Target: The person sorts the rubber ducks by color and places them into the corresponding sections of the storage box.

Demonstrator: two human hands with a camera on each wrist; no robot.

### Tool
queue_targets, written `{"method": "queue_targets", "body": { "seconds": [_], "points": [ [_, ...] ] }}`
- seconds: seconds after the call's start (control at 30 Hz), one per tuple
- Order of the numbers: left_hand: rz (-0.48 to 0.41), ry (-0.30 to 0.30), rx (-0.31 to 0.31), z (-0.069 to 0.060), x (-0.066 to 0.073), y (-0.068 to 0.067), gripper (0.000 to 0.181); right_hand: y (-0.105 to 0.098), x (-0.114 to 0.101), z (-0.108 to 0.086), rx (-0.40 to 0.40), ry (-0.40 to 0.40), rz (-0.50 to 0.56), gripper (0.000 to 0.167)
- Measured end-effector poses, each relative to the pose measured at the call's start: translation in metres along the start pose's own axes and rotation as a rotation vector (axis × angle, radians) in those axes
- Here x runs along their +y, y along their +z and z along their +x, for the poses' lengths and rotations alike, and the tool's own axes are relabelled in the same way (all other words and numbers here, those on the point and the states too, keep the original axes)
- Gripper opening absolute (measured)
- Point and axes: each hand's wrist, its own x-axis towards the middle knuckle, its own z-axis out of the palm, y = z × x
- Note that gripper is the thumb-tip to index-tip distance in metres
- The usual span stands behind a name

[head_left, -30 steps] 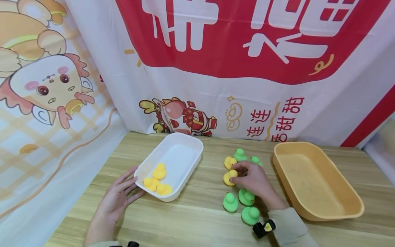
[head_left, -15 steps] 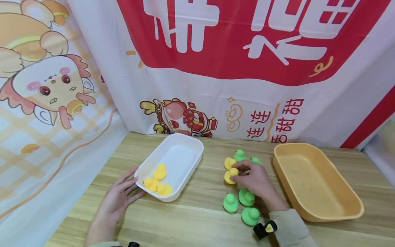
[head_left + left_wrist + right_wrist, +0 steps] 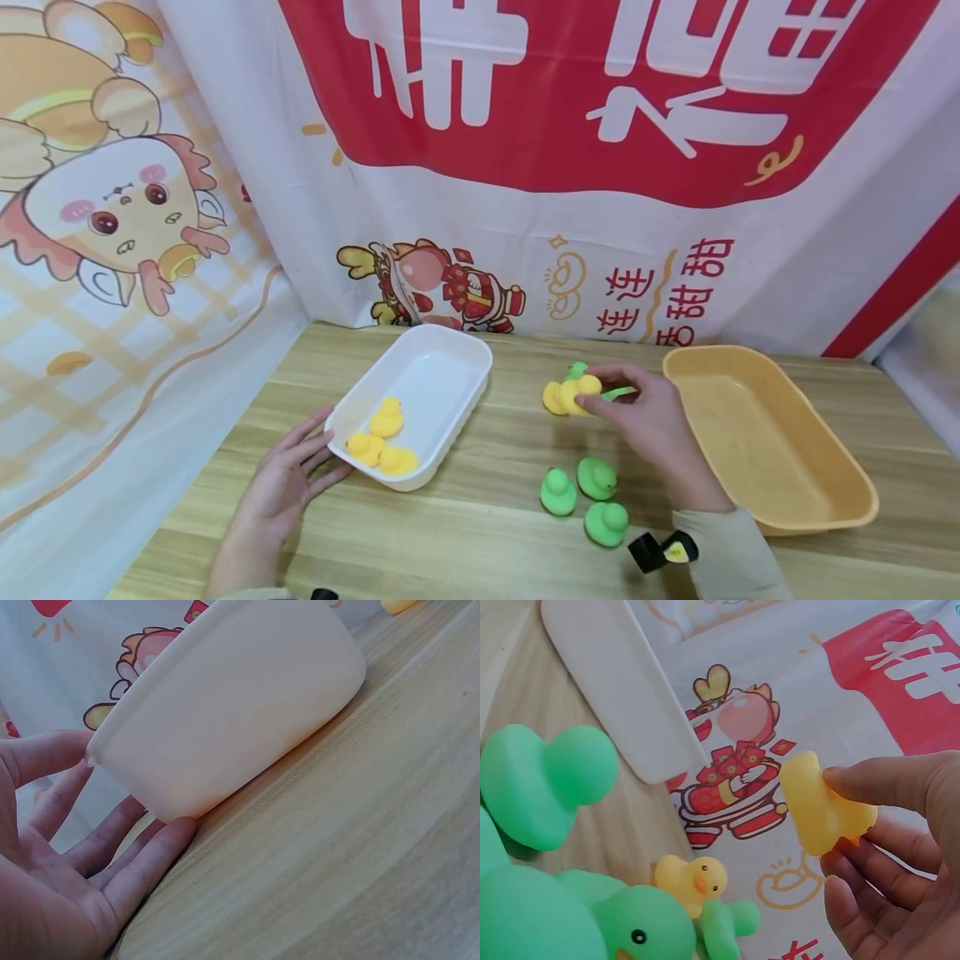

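My left hand (image 3: pixel 279 483) rests its fingers against the near left end of a white plastic tub (image 3: pixel 442 379); in the left wrist view the fingertips touch its rim and the bottom of its wall. Three yellow rubber ducks (image 3: pixel 387 418) lie inside. My right hand (image 3: pixel 651 415) pinches another yellow rubber duck (image 3: pixel 810 810) between thumb and fingers, raised off the table. A further yellow duck (image 3: pixel 690 881) sits on the tabletop, just left of the held one in the head view. Behind it is a green duck (image 3: pixel 576 370), and one more is partly hidden by the right hand.
Three green ducks (image 3: pixel 558 492) stand on the wooden table (image 3: pixel 480 533) nearer to me. At the right is a yellow-orange tub (image 3: pixel 772 442) with nothing visible inside. A printed cloth (image 3: pixel 450 192) hangs along the back edge, another (image 3: pixel 150 367) at the left.
My right hand has lifted the yellow duck from the table and moved it slightly away from me and to the right. The left hand stays at the white tub.
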Motion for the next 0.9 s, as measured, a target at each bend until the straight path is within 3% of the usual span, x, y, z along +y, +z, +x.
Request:
{"method": "queue_targets", "body": {
  "seconds": [0.43, 0.9],
  "points": [
    [0.011, -0.005, 0.002, 0.001, -0.001, -0.001, 0.055, -0.002, 0.000, -0.002, 0.006, 0.000, 0.020, 0.041],
    [-0.003, -0.011, 0.025, 0.001, 0.000, 0.001, 0.061, 0.014, -0.001, -0.007, -0.068, -0.024, 0.070, 0.037]
  ]
}}
